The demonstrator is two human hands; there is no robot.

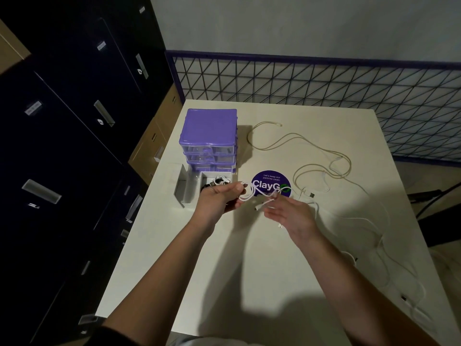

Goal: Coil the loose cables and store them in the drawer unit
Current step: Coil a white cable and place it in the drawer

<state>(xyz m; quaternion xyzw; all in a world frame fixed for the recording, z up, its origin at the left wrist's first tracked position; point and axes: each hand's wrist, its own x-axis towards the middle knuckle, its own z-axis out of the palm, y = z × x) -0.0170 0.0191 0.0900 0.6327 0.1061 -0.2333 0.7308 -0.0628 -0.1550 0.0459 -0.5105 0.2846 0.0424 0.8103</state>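
At mid-frame I see both hands holding a white cable (245, 196) above the tabletop (249, 258): my left hand (219, 198) curls its fingers round the loops, and my right hand (289, 216) pinches the strand near its plug. The purple drawer unit (209, 138) stands just above the left hand, with one drawer (217, 182) pulled out and another (183, 187) set beside it. More loose cables (324, 158) sprawl across the right of the tabletop, beside a round sticker (270, 183).

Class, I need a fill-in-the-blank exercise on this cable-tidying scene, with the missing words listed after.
1. The drawer unit has a ____ top.
2. Both hands, left hand and right hand, hold a ____ cable.
3. The round sticker on the table reads ____.
4. A removed drawer lies to the unit's ____.

Missing words: purple; white; ClayGo; left
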